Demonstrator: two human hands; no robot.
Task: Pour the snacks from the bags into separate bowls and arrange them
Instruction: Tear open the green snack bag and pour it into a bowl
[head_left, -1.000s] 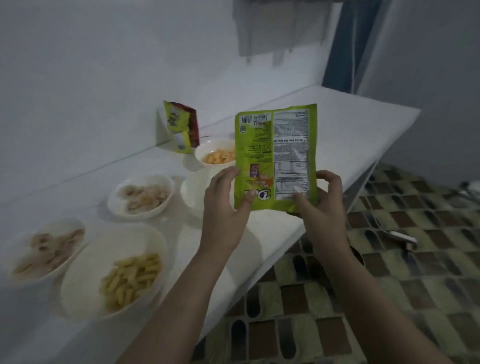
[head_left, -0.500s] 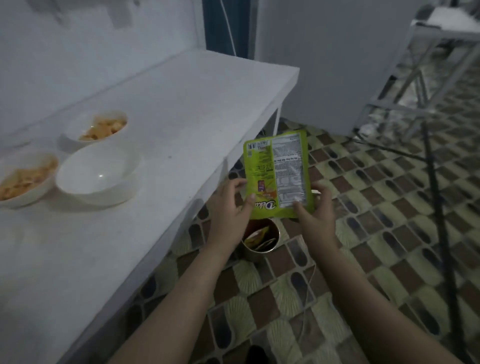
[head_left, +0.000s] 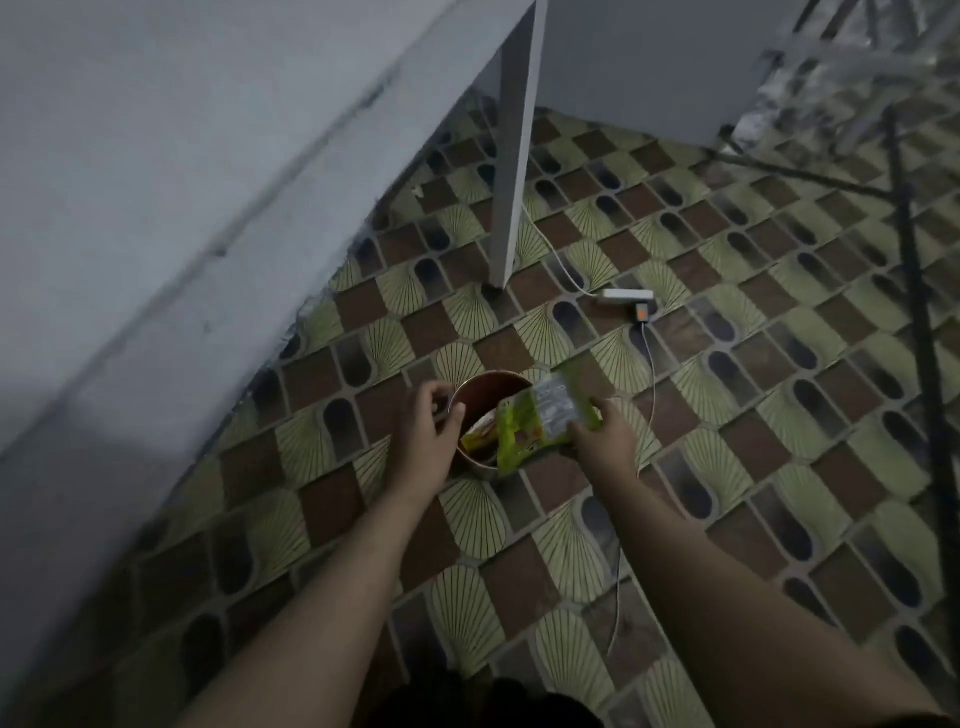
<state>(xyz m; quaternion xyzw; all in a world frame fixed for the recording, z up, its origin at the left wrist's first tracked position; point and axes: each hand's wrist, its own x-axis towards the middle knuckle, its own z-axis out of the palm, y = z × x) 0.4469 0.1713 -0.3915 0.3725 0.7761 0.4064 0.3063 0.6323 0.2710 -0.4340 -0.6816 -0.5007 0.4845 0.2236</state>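
Over the tiled floor, our right hand (head_left: 605, 434) pinches the green snack bag (head_left: 540, 423) by its near edge, long axis slanting away over the bin (head_left: 491, 395) just beyond our fingertips, while our left hand (head_left: 426, 441) hovers beside the rim, fingers loosely curled, holding nothing.

I can't read the print on the crumpled green snack bag (head_left: 540, 426); it is motion-blurred. It covers the right rim of the round brown bin (head_left: 480, 397) below it, and the bin's contents are too dim to identify. My left hand (head_left: 427, 436) hides the bin's left wall.
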